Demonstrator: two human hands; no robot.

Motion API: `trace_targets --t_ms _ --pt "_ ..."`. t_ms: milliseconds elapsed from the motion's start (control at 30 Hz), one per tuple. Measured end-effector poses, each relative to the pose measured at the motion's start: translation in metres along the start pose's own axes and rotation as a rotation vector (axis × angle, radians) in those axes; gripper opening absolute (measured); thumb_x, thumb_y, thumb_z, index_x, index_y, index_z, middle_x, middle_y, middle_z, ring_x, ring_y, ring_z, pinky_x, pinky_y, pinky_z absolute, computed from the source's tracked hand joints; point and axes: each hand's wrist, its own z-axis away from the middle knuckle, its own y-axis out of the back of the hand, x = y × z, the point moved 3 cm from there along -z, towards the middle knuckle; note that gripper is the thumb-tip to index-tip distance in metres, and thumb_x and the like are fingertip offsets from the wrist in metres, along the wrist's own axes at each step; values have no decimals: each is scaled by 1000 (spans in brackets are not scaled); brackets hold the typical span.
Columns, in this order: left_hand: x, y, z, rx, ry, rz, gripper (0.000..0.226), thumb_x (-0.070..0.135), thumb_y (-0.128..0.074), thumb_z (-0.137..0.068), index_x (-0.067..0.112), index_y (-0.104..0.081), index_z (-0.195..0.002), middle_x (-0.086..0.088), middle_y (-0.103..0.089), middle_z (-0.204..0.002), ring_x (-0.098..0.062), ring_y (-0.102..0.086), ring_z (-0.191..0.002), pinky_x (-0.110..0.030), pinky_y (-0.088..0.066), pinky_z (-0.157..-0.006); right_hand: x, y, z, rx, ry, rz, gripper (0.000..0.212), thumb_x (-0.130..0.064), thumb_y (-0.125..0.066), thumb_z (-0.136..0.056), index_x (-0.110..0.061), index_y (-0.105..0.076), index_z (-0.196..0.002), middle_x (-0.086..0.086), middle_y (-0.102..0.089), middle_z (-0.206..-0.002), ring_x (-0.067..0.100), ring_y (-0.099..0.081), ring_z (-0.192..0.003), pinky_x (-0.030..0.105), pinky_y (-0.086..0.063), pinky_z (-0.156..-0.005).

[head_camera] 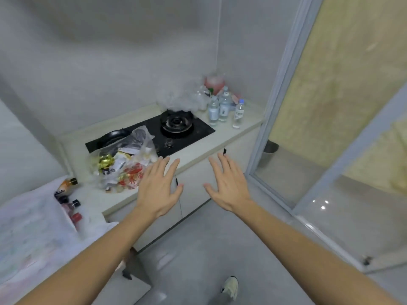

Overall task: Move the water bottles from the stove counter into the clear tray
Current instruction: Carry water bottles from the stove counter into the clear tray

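Both hands, the left hand [159,188] and the right hand [229,186], hung empty with fingers spread wide before the counter edge, so the task seemed only at the approach. The water bottles [224,106] stood upright in the far right corner of the stove counter [222,137], beyond the burner [176,124] and well apart from either palm. A forward reach came next; no clear tray could be made out.

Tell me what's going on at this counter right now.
A person stands at the stove counter with both arms stretched forward. The left hand and right hand are open and empty, touching nothing. The water bottles stand untouched in the far right corner beside the burner. A plastic bag of packets lies left. No clear tray is identifiable.
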Motion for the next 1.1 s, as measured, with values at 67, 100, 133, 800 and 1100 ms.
trace_targets --t_ms 67,100,133,800,1100 --pt "15 -16 -51 1 11 11 74 59 -34 -96 21 -33 -160 -12 -37 -162 -33 -31 -151 -51 -30 -122 39 3 -34 7 1 5 83 -61 -41 -96 -20 -20 -164 16 -20 -170 35 -20 -156 51 -22 -126" --pt "23 -22 -76 4 14 20 75 60 -32 -96 22 -31 -160 -12 -36 -163 -32 -28 -153 -50 -27 -123 57 5 -51 9 9 7 82 -61 -42 -96 -19 -21 -164 16 -21 -170 35 -21 -156 51 -22 -125" --pt "33 -28 -99 5 17 28 75 60 -31 -96 22 -31 -161 -11 -35 -164 -31 -27 -154 -49 -25 -125 74 8 -66 14 16 8 82 -60 -42 -96 -19 -21 -164 16 -21 -170 36 -21 -155 51 -23 -125" --pt "87 -190 -471 -60 13 110 71 59 -25 -100 24 -26 -162 -11 -36 -162 -29 -28 -152 -46 -24 -125 323 -25 -361 -79 -41 90 78 -51 -49 -100 -20 -16 -164 8 -17 -172 32 -17 -157 50 -27 -123" --pt "48 -224 -622 -93 127 131 72 45 -50 -100 25 -20 -163 -15 -22 -167 -35 -28 -150 -53 -33 -116 393 -57 -513 -198 -52 179 69 -51 -46 -102 -24 -22 -161 5 -32 -162 30 -35 -143 49 -47 -104"
